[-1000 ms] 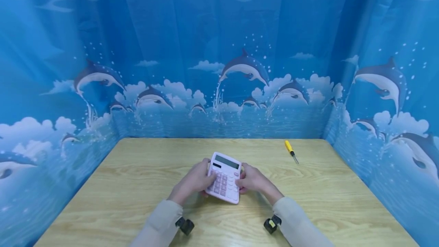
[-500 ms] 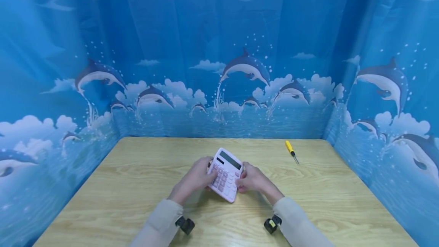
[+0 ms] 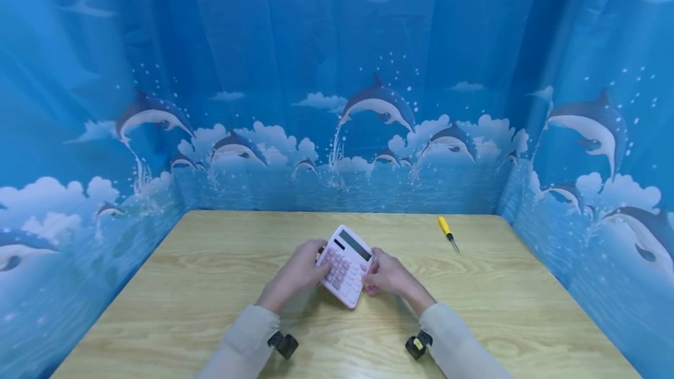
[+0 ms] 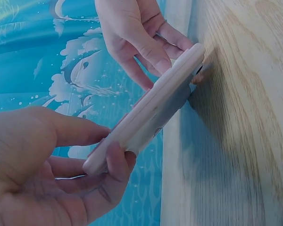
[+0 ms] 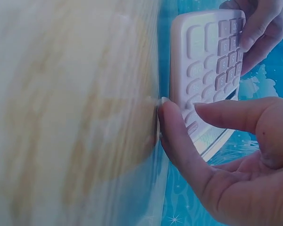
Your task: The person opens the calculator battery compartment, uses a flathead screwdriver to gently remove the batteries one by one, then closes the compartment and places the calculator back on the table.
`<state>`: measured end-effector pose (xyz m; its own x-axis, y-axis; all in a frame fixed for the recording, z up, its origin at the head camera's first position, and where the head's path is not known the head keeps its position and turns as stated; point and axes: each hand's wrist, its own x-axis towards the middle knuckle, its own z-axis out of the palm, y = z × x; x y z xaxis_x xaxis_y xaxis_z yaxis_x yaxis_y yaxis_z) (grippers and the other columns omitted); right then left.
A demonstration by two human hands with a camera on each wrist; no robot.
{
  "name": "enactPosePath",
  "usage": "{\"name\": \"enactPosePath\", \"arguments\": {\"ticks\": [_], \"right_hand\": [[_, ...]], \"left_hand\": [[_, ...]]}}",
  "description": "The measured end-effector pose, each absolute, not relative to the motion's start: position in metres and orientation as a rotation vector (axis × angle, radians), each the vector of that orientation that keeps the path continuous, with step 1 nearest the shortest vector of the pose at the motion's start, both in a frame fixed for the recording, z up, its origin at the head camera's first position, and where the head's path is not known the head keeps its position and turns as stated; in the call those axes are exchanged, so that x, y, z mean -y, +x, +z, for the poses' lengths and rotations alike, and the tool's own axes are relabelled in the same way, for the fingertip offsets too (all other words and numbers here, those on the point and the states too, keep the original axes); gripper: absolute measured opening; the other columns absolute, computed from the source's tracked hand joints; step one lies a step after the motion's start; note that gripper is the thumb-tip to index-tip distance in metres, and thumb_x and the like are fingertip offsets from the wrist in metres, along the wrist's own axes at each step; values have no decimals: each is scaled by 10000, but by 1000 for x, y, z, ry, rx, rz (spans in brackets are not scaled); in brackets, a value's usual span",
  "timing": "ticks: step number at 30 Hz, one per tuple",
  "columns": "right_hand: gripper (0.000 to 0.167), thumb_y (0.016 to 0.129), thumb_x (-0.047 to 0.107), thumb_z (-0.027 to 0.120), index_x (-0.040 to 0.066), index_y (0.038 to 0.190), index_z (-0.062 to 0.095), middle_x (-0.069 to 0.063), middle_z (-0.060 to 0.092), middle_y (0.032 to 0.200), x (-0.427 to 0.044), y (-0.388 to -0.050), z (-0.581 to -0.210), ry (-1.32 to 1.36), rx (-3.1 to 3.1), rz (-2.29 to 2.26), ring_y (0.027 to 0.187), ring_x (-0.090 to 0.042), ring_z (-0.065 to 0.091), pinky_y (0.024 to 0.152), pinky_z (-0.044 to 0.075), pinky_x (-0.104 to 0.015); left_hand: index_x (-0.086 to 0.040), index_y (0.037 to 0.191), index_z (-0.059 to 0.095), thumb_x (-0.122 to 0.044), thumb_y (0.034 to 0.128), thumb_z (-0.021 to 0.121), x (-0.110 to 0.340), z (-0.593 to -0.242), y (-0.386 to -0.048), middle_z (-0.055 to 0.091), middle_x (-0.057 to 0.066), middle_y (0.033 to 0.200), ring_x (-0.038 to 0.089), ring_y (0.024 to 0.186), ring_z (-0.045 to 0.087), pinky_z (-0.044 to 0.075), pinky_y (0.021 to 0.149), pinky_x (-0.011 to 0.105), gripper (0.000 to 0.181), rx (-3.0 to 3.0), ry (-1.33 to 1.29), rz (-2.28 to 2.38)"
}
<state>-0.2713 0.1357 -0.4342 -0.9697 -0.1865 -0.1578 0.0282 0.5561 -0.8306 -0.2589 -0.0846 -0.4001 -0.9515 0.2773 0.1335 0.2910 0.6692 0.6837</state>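
Note:
A pink and white calculator [image 3: 346, 265] is held up off the tabletop between both hands, its screen end tipped away and turned to the right in the head view. My left hand [image 3: 296, 274] grips its left edge, thumb over the keys and curled fingers beneath, as the left wrist view of the calculator [image 4: 141, 110] shows edge-on. On the opposite edge, my right hand [image 3: 388, 274] pinches the case near the screen end; in the right wrist view its thumb lies over the keys of the calculator [image 5: 205, 70] and the forefinger goes behind. The calculator's back is mostly hidden.
A screwdriver [image 3: 447, 233] with a yellow and black handle lies at the back right of the wooden table [image 3: 210, 291]. Blue curtains [image 3: 263, 104] printed with dolphins stand behind the table and along both sides.
The calculator has turned clockwise in the hands and its screen end has risen a little, mostly in the first half second. Both hands keep their hold; the screwdriver lies still.

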Motion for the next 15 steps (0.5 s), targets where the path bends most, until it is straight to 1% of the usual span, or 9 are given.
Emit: {"name": "enactPosePath", "arguments": {"ticks": [2, 4, 9, 15], "right_hand": [[839, 876, -50, 724, -91, 1566, 249, -150, 623, 930, -136, -272, -435, -139, -2571, -1352, 689, -207, 667, 626, 623, -304], [828, 882, -40, 720, -86, 1564, 254, -146, 623, 914, -137, -272, -435, -145, -2575, -1338, 681, -205, 663, 623, 620, -303], [829, 889, -33, 718, -91, 1566, 244, -142, 630, 905, -137, -272, -435, -165, -2580, -1326, 675, -202, 662, 622, 616, -304], [832, 894, -22, 717, -109, 1565, 233, -123, 635, 910, -137, -272, -435, -182, -2591, -1307, 684, -186, 656, 633, 613, -297]], "left_hand": [[87, 1357, 578, -47, 926, 707, 85, -400, -259, 669, 222, 1218, 193, 894, 643, 585, 728, 294, 469, 2857, -497, -1178], [81, 1374, 570, -49, 934, 700, 85, -399, -259, 660, 227, 1246, 185, 886, 643, 581, 697, 269, 477, 2857, -504, -1200], [69, 1374, 582, -47, 929, 703, 85, -397, -259, 656, 230, 1285, 206, 944, 649, 595, 800, 335, 476, 2835, -535, -1197], [72, 1347, 602, -17, 901, 717, 85, -399, -258, 673, 226, 1267, 258, 1023, 662, 597, 880, 412, 470, 2789, -577, -1153]]}}
